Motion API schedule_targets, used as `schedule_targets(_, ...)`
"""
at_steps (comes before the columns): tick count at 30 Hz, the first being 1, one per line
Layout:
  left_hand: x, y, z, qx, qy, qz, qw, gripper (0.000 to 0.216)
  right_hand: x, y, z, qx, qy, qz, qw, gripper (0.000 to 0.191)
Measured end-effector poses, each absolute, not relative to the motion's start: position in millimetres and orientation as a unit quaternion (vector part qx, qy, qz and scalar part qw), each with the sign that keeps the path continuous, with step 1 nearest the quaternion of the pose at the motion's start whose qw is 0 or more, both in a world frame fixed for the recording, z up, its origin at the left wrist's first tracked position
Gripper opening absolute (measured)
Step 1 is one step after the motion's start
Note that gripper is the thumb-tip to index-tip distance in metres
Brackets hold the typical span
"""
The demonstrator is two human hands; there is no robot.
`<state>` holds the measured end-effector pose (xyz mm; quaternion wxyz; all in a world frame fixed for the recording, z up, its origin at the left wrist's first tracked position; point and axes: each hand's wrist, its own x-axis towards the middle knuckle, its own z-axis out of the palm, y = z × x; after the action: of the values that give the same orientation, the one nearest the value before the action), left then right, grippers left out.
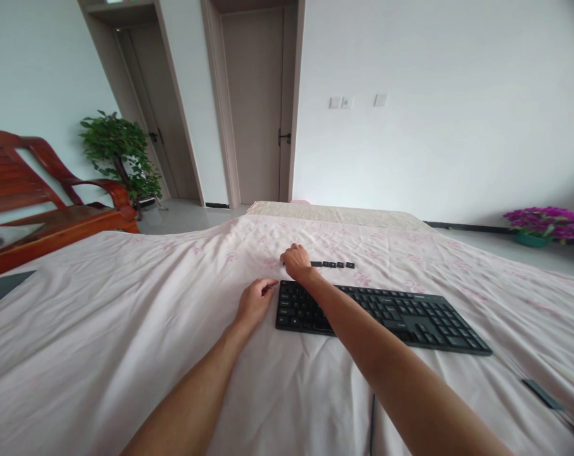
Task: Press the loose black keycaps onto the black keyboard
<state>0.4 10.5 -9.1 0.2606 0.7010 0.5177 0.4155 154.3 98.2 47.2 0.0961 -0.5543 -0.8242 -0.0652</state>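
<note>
A black keyboard (pixel 410 316) lies on the pink-patterned cloth, its left part crossed by my right forearm. Beyond its back edge runs a row of small black keycaps (pixel 333 265). My right hand (pixel 297 261) is at the left end of this row, fingers curled down and closed on a small dark piece that looks like a keycap, mostly hidden under the fingertips. Beside the keyboard's back left corner rests my left hand (pixel 257 299). Its index finger reaches to that corner, with a gap between finger and thumb, and nothing shows in it.
The wrinkled cloth (pixel 173 304) covers the wide surface. A dark cable (pixel 373 418) lies at the front, a dark flat strip (pixel 543 394) at the right, and a dark grey flat object (pixel 4 288) at the left edge. A wooden bench (pixel 101 215) stands behind on the left.
</note>
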Motion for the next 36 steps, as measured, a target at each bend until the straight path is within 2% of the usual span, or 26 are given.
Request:
schedule_targets(5, 1.8, 9.5, -8.2, 0.7, 0.517, 0.417, 0.263, 0.028, 159.8, 71.7, 66.2, -0.543, -0.828, -0.038, 0.137, 0.028)
schedule_targets(8, 2.6, 9.1, -8.7, 0.697, 0.533, 0.41, 0.25, 0.028, 175.9, 33.5, 76.3, -0.509, -0.823, 0.057, 0.245, 0.022)
schedule_targets(12, 2.5, 9.4, -11.2, 0.7, 0.534, 0.405, 0.247, 0.029, 202.8, -28.8, 74.6, -0.477, -0.809, 0.134, 0.315, 0.018)
schedule_targets(18, 1.8, 8.5, -12.9, 0.704, 0.52, 0.416, 0.244, 0.029, 220.3, -78.9, 49.1, -0.472, -0.814, 0.133, 0.311, 0.02)
schedule_targets(26, 0.8, 6.8, -12.3, 0.712, 0.514, 0.413, 0.24, 0.028, 216.8, -78.5, 33.7, -0.461, -0.828, 0.102, 0.304, 0.011)
schedule_targets(36, 0.7, 7.9, -14.2, 0.717, 0.507, 0.411, 0.244, 0.029, 215.7, -80.0, 25.5, -0.45, -0.818, 0.123, 0.338, 0.016)
